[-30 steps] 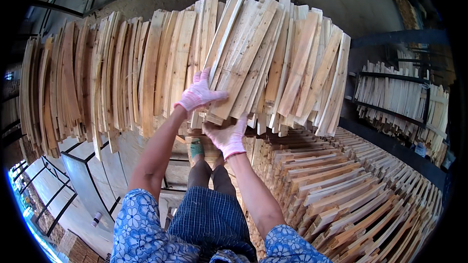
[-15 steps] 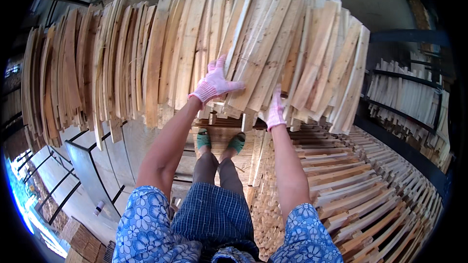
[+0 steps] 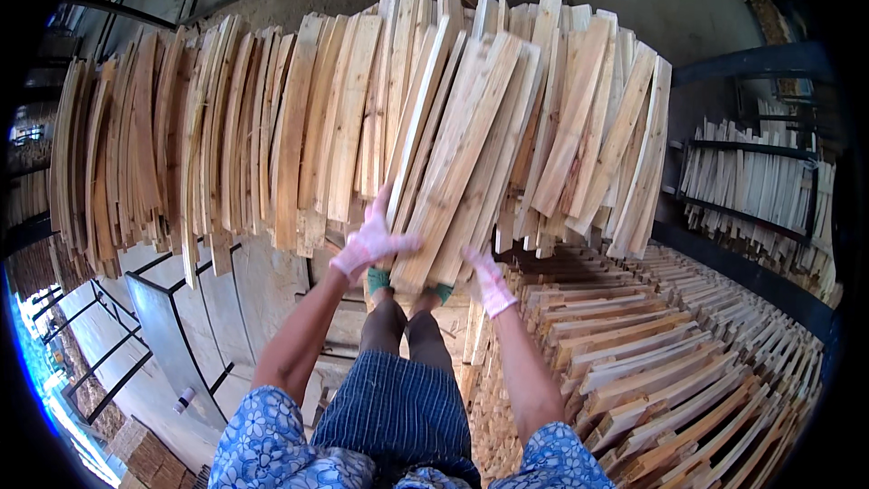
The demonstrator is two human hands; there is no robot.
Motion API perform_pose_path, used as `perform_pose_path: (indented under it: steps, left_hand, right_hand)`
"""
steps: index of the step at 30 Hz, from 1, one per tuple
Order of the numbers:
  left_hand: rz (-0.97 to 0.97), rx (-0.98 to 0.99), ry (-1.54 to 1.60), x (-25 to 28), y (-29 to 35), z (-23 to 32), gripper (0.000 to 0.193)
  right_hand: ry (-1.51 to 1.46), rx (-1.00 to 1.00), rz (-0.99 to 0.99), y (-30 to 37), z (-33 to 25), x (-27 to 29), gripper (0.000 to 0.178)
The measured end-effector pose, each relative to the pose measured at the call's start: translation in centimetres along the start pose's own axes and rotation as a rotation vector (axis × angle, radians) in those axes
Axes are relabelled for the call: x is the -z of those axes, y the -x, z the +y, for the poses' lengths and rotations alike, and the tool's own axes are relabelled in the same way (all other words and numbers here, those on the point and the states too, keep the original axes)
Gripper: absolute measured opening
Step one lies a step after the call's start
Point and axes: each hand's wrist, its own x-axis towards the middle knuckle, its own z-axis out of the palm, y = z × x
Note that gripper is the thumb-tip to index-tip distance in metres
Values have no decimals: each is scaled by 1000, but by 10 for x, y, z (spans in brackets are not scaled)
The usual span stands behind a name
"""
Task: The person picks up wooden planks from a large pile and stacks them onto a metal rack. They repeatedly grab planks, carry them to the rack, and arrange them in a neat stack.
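Between my two hands is a bundle of several pale wooden slats (image 3: 466,149), tilted with its near ends toward me. My left hand (image 3: 373,243), in a pink-white glove, grips the bundle's left side near its near end, thumb laid across the top. On the right side my right hand (image 3: 490,281), gloved the same way, presses against the edge; its fingers are partly hidden under the wood. Beyond and on both sides stretches a long row of stacked slats (image 3: 312,118), which the bundle's far part still overlaps.
Below right lie layered rows of slats (image 3: 625,362) beside a dark blue metal beam (image 3: 751,285). A rack of pale slats (image 3: 747,172) stands farther right. To the left are black metal frames and a grey panel (image 3: 176,344). My green shoes (image 3: 379,282) show below the bundle.
Both hands have drawn the bundle of slats toward me, out from the row. Its near ends now hang over my feet.
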Motion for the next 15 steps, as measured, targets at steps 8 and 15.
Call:
perform_pose_path:
  steps: [8, 15]
  left_hand:
    - [-59, 100, -70, 0, -1, -28, 141]
    - [-113, -10, 49, 10, 106, 13, 134]
  right_hand:
    - [-17, -203, 398, -11, -37, -49, 70]
    - [178, -283, 364, 115, -92, -138, 74]
